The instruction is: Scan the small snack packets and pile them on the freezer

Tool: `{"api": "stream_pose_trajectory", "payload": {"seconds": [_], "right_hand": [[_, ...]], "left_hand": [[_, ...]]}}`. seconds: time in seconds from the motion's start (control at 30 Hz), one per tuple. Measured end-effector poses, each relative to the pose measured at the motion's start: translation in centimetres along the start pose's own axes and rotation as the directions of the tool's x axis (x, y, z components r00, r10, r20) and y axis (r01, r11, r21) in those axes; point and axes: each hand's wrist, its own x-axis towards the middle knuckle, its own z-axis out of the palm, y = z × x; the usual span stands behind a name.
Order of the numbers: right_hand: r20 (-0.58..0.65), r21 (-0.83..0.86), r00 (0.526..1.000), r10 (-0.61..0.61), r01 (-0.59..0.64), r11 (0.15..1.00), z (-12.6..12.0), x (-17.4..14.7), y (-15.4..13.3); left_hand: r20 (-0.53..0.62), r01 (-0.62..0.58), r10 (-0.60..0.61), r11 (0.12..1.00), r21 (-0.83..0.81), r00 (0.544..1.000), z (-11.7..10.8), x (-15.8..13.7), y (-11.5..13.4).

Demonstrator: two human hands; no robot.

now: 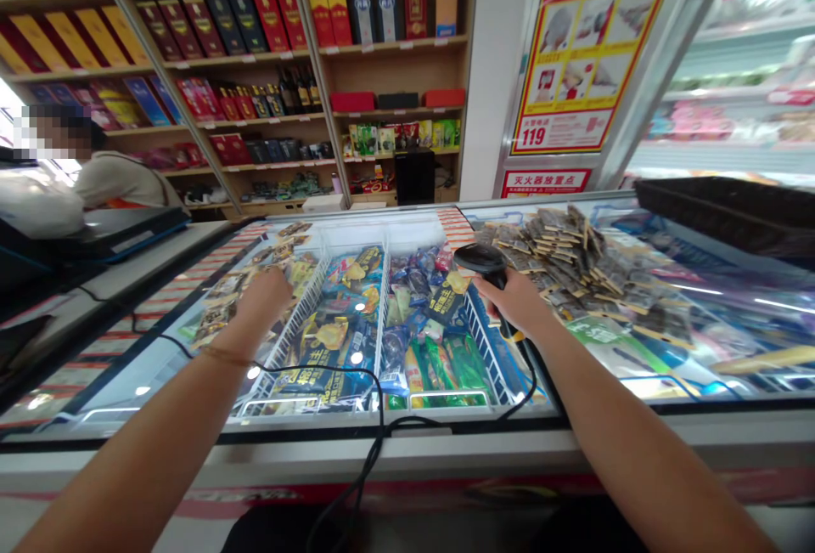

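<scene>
My right hand is wrapped round the handle of a black barcode scanner, its head tilted over the freezer's right side. A black cable runs down from the handle. My left hand is over small brown snack packets spread on the freezer's left glass lid. The back of that hand and some blur hide its fingers, so I cannot tell whether it grips a packet. Between my hands, white wire baskets hold blue-and-black ice cream packs and green packs.
More dark packets are heaped on the right lid, near a brown tray. The scanner cable crosses the freezer's front edge. A person is at the counter on the left. Shelves with boxes stand behind.
</scene>
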Motion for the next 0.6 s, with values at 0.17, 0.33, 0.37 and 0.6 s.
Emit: {"api": "stream_pose_trajectory", "payload": {"seconds": [0.17, 0.33, 0.37, 0.6], "right_hand": [[0.016, 0.044, 1.0, -0.022, 0.021, 0.999, -0.2, -0.1, -0.3], [0.048, 0.02, 0.999, -0.001, 0.0, 1.0, -0.5, -0.3, -0.8], [0.05, 0.01, 0.999, 0.003, -0.004, 1.0, -0.5, -0.4, -0.9], [0.063, -0.082, 0.997, -0.045, 0.05, 0.995, -0.7, -1.1, -2.2]], "left_hand": [[0.003, -0.028, 0.04, 0.76, -0.649, 0.999, 0.3, 0.1, 8.5], [0.101, 0.101, -0.008, 0.12, -0.988, 0.995, 3.7, -0.3, 18.1], [0.106, 0.106, -0.01, 0.056, -0.993, 0.994, 4.3, -0.4, 19.5], [0.085, 0.085, 0.025, -0.031, -0.996, 0.996, 9.1, -0.8, 23.5]]}}
